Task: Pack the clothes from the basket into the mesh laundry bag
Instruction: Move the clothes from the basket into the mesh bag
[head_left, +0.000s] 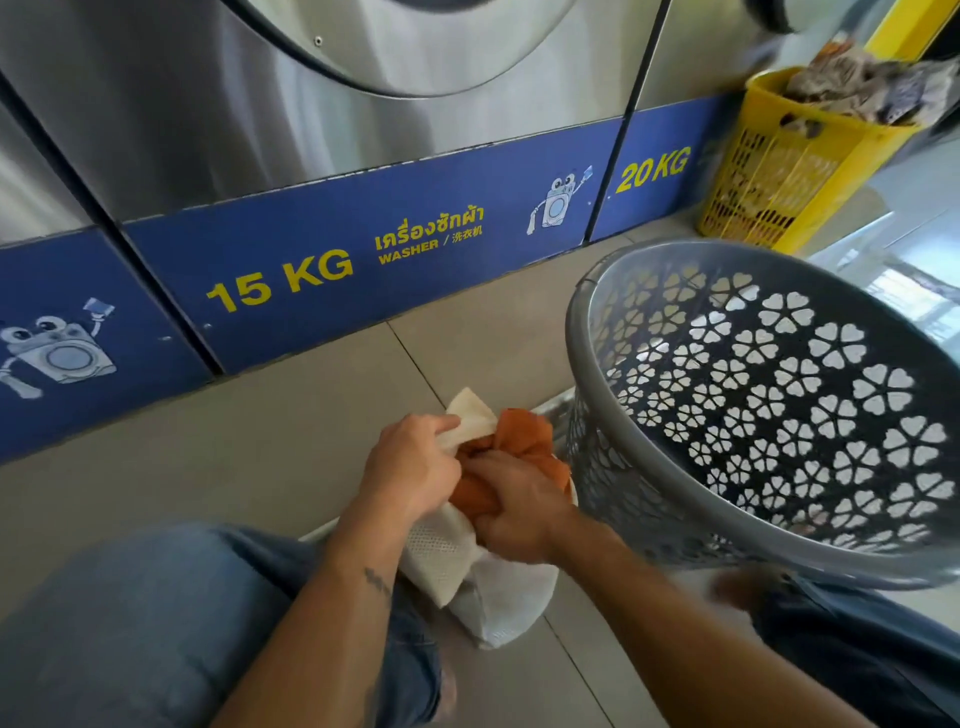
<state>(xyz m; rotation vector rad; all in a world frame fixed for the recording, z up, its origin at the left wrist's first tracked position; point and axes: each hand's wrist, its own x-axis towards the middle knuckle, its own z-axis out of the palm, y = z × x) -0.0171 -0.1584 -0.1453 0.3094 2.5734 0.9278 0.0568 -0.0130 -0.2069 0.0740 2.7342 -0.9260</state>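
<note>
While the left hand (413, 462) pinches the white mesh laundry bag (441, 556) at its rim, the right hand (514, 501) is closed on an orange garment (519, 441) at the bag's mouth; just right of both hands, the grey basket (613, 441) tilts.

- We're in a coin laundry, no doubt: big steel washers (322, 104) line the wall
- Blue kick panels (363, 254) shout "15 KG", "WASHER" and "20 KG" with cartoon machines
- Tiled floor (260, 441), and a yellow basket (779, 171) heaped with laundry stands by the wall
</note>
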